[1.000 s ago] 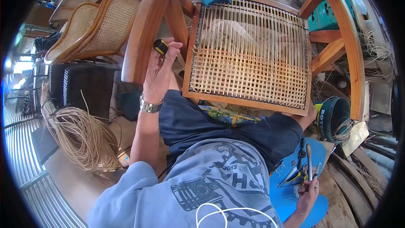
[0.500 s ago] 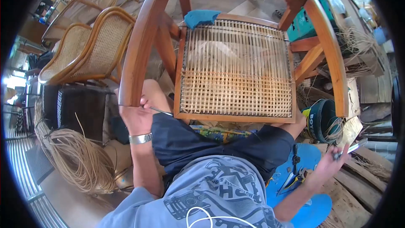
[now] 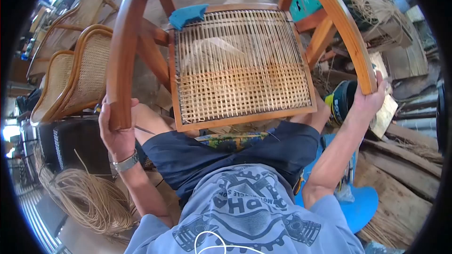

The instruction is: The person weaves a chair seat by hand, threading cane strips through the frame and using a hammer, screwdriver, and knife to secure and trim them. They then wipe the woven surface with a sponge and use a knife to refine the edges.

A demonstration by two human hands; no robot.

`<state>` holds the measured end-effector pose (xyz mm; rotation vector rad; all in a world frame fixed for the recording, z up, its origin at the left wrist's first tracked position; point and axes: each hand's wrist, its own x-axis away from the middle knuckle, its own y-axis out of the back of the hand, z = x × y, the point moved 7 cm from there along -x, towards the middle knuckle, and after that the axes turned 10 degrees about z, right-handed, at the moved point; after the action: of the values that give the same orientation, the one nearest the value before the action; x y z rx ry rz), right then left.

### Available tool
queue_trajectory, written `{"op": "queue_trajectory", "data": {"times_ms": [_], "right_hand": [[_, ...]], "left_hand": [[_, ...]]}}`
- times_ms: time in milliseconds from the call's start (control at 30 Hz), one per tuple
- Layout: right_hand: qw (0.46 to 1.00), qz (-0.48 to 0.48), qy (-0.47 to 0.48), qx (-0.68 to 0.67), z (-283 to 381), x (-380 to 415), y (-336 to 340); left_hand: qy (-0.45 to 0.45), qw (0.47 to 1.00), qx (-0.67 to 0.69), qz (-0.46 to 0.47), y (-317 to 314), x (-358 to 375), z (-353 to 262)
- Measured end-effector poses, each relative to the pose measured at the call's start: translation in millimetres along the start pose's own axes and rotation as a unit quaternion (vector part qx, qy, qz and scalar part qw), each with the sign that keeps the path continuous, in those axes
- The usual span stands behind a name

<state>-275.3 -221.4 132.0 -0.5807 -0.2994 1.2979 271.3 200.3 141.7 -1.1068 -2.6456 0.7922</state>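
In front of me stands a wooden armchair (image 3: 245, 127) with a cane seat (image 3: 240, 89). Close cross-weaving fills the near part of the seat; the far part shows mostly lengthwise strands. My left hand (image 3: 117, 136) wraps round the front end of the left armrest (image 3: 123, 66). A thin dark pointed tool (image 3: 144, 129) sticks out beside that hand; how it is held is hidden. The front end of the right armrest (image 3: 351, 33) is gripped by my right hand (image 3: 369, 102). A blue cloth (image 3: 188, 16) lies over the seat's far left corner.
A coil of cane strands (image 3: 89, 197) lies at the left, with rattan chairs (image 3: 89, 61) behind. To the right are a dark bucket (image 3: 343, 101), a blue stool-like surface (image 3: 362, 207) and wooden boards (image 3: 395, 183). A green crate (image 3: 306, 4) stands behind the chair.
My right hand has moved up from the lower right to the right armrest; the shiny tool it held is out of sight. My left hand has closed round the left armrest. The chair appears shifted left.
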Motion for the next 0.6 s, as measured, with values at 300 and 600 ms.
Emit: {"op": "queue_trajectory", "data": {"times_ms": [300, 600], "right_hand": [[0.996, 0.074, 0.036, -0.037, 5.9, -20.2, -18.7], [0.901, 0.017, 0.271, 0.339, 108.2, 54.4, 2.8]], "left_hand": [[-0.002, 0.994, -0.071, 0.077, -4.7, 38.8, 1.2], [0.022, 0.995, 0.081, -0.052, 15.0, 69.1, 51.5]]}}
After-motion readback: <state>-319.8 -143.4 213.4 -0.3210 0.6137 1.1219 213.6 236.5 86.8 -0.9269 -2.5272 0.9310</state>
